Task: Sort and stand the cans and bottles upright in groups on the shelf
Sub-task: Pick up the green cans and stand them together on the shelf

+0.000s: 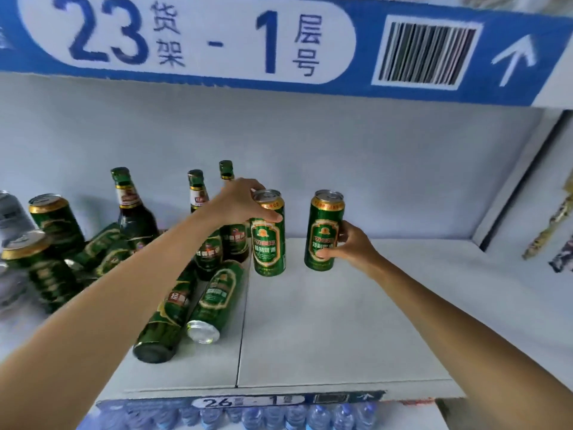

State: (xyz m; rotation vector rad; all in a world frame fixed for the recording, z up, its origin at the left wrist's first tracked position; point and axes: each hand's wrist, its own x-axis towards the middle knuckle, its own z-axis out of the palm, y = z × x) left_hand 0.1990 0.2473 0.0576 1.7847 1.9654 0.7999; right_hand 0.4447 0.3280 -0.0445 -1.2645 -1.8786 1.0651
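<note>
Cans and bottles crowd the left half of the pale grey shelf (341,336). At the far left edge of the frame a silver can (12,215) leans, partly blurred, beside a tilted green can (57,225) with a gold rim; a second green can (34,271) stands in front of them, and more green cans lie tumbled in a heap (105,249) just to their right. Behind the heap a dark brown bottle (131,209) with a green foil neck stands upright, and two further bottles (198,200) stand to its right, partly hidden by the left forearm. Lower in the frame, left of centre, a green bottle (167,318) lies on its side with its base toward the camera, touching a green can lying flat (214,302) whose silver bottom faces forward. The left hand (238,201) reaches in from the lower left of the frame and grips the top of an upright green can (268,240), fingers curled over its rim and thumb on its front. Just to the right, apart from it, stands another upright green can (322,231), held round its lower body by the right hand (350,246), thumb in front and fingers behind. Both cans sit on the shelf just right of the seam between its two panels. A blue label strip (217,41) reading 23 and 1 spans the top of the frame, and clear water bottles (294,417) show along the bottom edge.
</note>
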